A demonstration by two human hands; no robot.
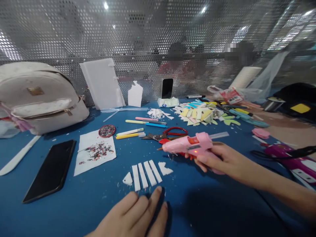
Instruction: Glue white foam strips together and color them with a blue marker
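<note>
head view, right grip [217,159] clasping glue gun [187,144]

blue table [197,204] | black phone [50,169] left | glittered paper sheet [95,153] beside it | white strips [145,172] front | markers [138,126], scissors [168,134] centre | backpack [37,97] rear-left

We find no word, number or brand that can be read. Near the upper left, the small gold plate on the pale backpack [35,91] is too blurred to show letters. At upper right, the red-and-white packet [231,95] carries print, but it is smeared. The white tissue pack [168,102] near the centre top bears a round blue mark that we cannot read. The red patch on the pink glue gun [189,144] and the white label on the purple tool [304,174] at the right edge are equally illegible.
</note>
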